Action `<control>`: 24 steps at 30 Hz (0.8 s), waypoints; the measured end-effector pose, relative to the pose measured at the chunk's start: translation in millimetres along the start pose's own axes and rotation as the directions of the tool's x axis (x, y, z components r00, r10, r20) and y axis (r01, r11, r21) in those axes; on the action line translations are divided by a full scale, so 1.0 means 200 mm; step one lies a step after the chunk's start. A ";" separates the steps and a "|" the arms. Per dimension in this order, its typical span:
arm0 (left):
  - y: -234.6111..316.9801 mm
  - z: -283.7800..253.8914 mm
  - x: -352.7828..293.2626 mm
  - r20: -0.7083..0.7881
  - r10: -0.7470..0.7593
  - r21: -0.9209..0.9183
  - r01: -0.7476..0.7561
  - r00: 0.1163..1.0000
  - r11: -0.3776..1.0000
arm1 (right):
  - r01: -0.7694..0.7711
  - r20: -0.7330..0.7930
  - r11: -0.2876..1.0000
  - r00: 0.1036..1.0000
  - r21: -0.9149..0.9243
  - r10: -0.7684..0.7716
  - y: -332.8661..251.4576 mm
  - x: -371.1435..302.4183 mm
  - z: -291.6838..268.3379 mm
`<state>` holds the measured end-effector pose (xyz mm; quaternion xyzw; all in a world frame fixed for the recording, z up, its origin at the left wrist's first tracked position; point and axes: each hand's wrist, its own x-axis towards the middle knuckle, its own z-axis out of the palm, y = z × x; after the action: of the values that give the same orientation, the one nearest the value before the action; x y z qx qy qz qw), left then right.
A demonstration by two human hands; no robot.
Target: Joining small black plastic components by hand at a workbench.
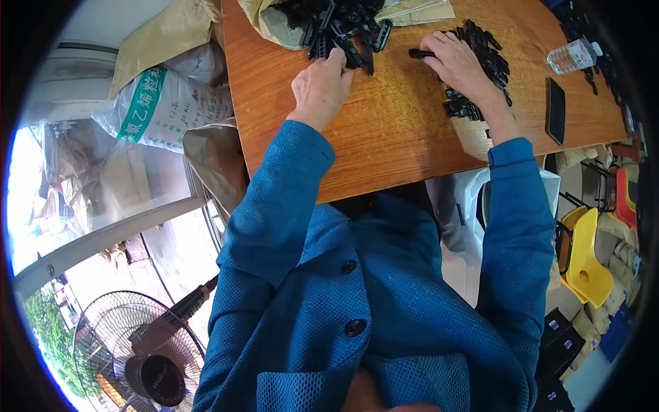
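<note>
Head view has our right hand (461,67) pinching a black piece (417,53) in its grip left of the phone (555,111), our left hand (322,86) at the heap (335,19) farther left of it, its grip unclear, so we'd best ease each piece out singly lest they snag

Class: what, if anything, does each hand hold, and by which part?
Right hand: a narrow black part, by its right end. Left hand: at the left pile of black parts; hold unclear.

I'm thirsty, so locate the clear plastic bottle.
The clear plastic bottle is at the right of the head view, on the table, just beyond the black phone.
</note>
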<state>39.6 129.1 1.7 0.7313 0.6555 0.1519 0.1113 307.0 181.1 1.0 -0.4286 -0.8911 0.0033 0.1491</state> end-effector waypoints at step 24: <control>-0.18 -0.23 -0.74 -0.124 -0.081 -0.913 -0.082 0.989 0.401 | -0.204 0.166 0.008 0.817 0.979 0.553 -1.37 -0.09 0.06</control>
<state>-23.5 -15.1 19.6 0.5377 0.4713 0.5397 0.4444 105.1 -4.7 20.6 -0.4444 -0.4828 0.5643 0.5010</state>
